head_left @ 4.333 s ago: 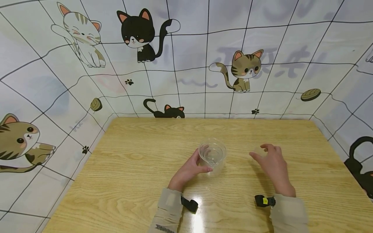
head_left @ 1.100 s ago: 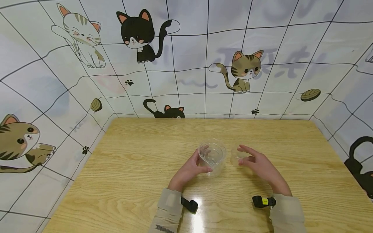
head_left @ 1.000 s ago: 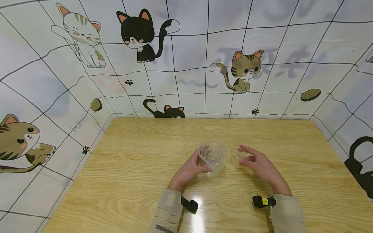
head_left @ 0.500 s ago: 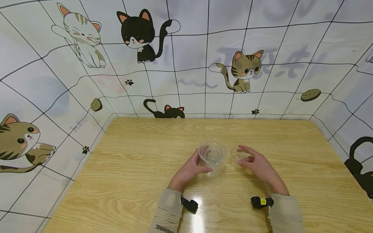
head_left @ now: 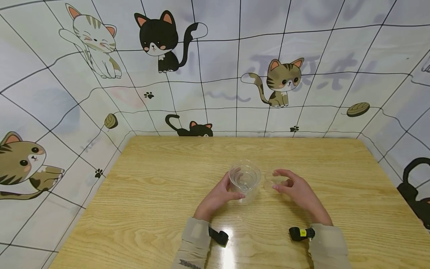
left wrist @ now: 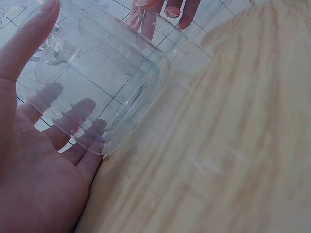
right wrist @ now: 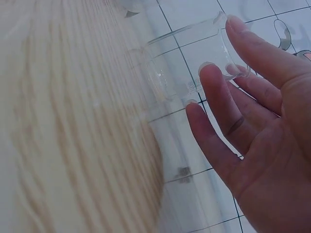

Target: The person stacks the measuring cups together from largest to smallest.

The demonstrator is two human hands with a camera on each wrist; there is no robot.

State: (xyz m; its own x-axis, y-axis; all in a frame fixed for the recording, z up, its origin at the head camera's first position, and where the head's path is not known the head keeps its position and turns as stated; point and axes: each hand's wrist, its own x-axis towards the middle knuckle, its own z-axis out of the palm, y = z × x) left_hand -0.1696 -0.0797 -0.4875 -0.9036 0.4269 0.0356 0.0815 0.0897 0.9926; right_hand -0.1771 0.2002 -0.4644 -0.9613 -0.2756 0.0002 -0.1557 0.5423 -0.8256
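A large clear beaker (head_left: 247,179) stands on the wooden table, faint measuring marks printed on its wall in the left wrist view. My left hand (head_left: 220,192) holds it from the left, thumb in front and fingers behind. Just right of it, a small clear beaker (head_left: 268,182) is held between the thumb and fingers of my right hand (head_left: 299,190). The right wrist view shows this small beaker (right wrist: 182,53) near the tabletop, with fingertips on its side and by its rim. A narrow gap separates the two beakers in the head view.
The wooden table (head_left: 161,168) runs back to a wall cloth (head_left: 221,93) printed with cats and grid lines. Black wrist cameras are strapped at both cuffs, the left one (head_left: 220,238) close over the tabletop.
My right hand has carried the small beaker leftward from the right side, up beside the large one, edging slightly further left in the last second. My left hand has stayed on the large beaker.
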